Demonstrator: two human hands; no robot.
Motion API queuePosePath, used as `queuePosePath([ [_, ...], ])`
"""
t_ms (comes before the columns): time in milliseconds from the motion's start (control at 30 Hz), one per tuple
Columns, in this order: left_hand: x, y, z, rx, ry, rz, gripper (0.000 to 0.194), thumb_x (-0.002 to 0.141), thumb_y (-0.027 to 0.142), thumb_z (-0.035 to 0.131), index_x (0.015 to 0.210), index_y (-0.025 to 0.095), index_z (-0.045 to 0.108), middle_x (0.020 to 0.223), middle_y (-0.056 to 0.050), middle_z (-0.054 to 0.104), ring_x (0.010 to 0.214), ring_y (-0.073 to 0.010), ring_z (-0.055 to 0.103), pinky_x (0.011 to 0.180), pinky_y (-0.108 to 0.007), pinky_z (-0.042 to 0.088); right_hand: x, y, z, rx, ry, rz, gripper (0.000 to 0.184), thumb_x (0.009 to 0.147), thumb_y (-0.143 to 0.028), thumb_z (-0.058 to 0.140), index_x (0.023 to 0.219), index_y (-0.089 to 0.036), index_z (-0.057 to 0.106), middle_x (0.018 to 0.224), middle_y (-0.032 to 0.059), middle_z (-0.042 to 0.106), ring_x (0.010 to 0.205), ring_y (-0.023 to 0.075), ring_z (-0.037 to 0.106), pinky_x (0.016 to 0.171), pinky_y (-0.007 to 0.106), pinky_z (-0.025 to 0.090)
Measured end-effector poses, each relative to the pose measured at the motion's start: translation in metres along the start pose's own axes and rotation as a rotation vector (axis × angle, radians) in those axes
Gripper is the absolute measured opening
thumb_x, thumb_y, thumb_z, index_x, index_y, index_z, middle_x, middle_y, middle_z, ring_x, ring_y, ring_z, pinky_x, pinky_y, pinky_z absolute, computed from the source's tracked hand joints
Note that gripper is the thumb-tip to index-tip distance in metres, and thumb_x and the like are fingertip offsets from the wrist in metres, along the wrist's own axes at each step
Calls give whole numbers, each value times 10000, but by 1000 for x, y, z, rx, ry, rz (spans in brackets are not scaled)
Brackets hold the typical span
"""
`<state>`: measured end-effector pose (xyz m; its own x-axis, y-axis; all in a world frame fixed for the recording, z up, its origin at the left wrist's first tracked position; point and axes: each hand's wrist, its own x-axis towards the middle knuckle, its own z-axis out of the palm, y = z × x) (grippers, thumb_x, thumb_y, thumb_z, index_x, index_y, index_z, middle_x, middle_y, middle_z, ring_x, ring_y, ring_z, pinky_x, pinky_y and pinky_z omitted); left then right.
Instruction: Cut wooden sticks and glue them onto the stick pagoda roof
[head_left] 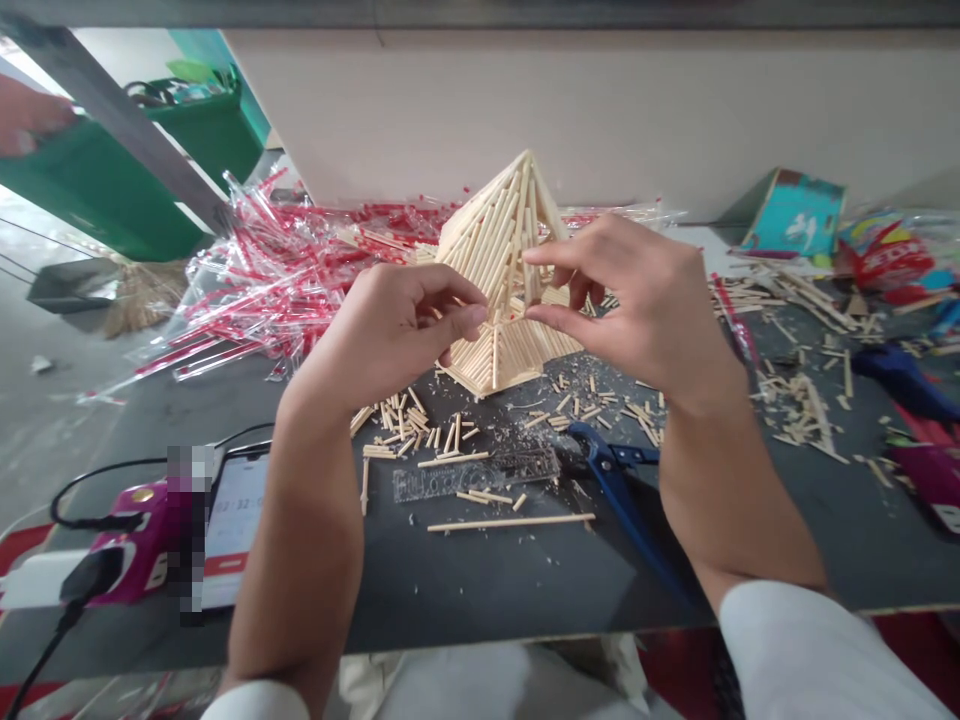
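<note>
A pale model built of thin wooden sticks (491, 235) stands mid-table, with a pointed, sloping roof over a wider stick base (495, 360). My left hand (375, 335) is at its front left, thumb and forefinger pinched together; whatever they hold is too small to make out. On the other side, my right hand (637, 300) has thumb and forefinger at the two ends of a short upright wooden stick (532, 284), against the open front of the model. Parts of the model's right side are hidden behind this hand.
Cut stick pieces (405, 420), a clear ruler (472, 475), a long stick (510, 523) and a blue-handled cutter (622, 500) lie in front. Red-and-clear plastic wrappers (277, 270) heap up behind left. A phone (236, 530) and purple power strip (142, 540) sit at left.
</note>
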<state>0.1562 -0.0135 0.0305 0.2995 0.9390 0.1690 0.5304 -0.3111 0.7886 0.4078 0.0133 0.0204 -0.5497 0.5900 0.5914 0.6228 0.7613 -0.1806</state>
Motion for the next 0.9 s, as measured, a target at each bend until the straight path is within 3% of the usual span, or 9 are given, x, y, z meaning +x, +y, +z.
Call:
queuePosePath([
  [667,1,0,4,22,-18,28,155,918,325,656,967,220,760,822,-16,763,589,-113,667,539,-241,526,1,-3,5,51,-35,-5,358,968,-319,653,1315,-243,609,1162,82,666,943,231,693,964,487,573],
  [900,1,2,5,20,-37,17,164,921,332,649,985,222,751,817,-9,756,569,-106,665,540,-237,529,2,-7,4,21,-47,1,346,968,-307,653,1303,-236,607,1182,94,652,971,247,695,940,469,574],
])
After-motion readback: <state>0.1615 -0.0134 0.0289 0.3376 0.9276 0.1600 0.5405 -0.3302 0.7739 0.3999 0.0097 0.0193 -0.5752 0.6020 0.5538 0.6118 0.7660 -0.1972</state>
